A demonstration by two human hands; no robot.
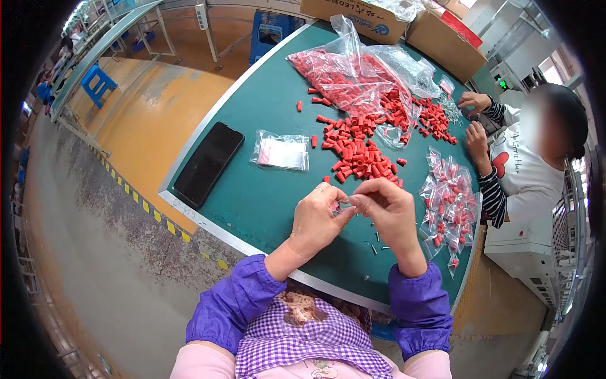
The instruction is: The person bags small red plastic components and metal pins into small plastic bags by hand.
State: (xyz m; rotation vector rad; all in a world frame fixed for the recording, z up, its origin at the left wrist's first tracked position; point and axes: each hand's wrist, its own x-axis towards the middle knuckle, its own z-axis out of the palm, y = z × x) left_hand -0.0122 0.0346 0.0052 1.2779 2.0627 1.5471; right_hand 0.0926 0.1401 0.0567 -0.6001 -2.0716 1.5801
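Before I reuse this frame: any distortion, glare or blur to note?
Head view throughout: fisheye bending, black corners; glints on the bag of red caps; blur patch over the co-worker's head; small item between left hand and right hand too fine to identify.

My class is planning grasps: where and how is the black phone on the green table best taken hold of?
Probably by its two long edges at mid-length, coming down from above. The black phone lies flat on the green table, so its underside is hard to reach, while both long edges look unobstructed. The left hand is nearer.
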